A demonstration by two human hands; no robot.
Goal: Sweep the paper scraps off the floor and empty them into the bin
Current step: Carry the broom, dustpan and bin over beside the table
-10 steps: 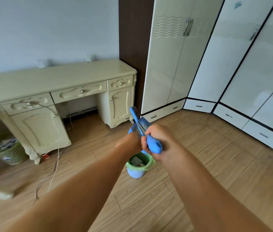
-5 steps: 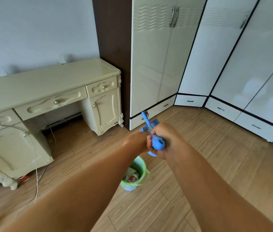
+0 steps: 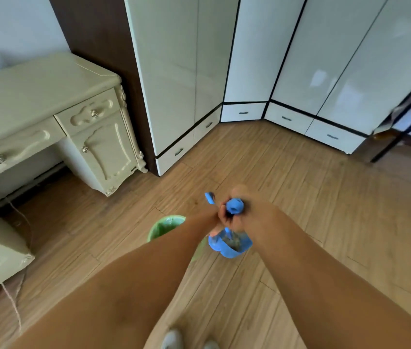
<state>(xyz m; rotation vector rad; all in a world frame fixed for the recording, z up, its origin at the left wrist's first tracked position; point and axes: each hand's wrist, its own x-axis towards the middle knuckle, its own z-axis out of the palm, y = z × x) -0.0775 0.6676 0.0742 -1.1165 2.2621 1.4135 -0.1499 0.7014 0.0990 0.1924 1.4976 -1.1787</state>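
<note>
Head view, wide-angle, some blur

Far left: cream carved-wood desk (image 3: 48, 102) with knobbed drawers, cut off by the left frame edge. A thin pale cord (image 3: 15, 293) hangs beside its lower cabinet; a small red object at the bottom left corner is too blurred to identify

Left of centre: green-lined round bin (image 3: 165, 226) standing on the wood-plank floor (image 3: 313, 197). Only its far rim and part of the liner show; the left forearm crosses the near side. Contents cannot be made out, no paper scraps legible

Centre: left hand (image 3: 210, 219) mostly hidden behind its own wrist and the right hand; a blue handle tip (image 3: 209, 197) sticks up just beyond it. Finger posture cannot be told. Right hand (image 3: 243, 212) touching the left, fingers curled round the rounded end of a second blue handle (image 3: 235, 206). Directly below the hands hangs a blue plastic dustpan (image 3: 229, 245), just beside the bin's right rim; greyish contents inside, blurred

Bottom centre: two pale shoe tips (image 3: 173, 338), cropped by the lower edge

Behind, centre to right: glossy white wardrobe (image 3: 287, 59) with black trim, tops cut off. Far right: dark metal frame (image 3: 406, 122), smeared by motion, partly out of frame
</note>
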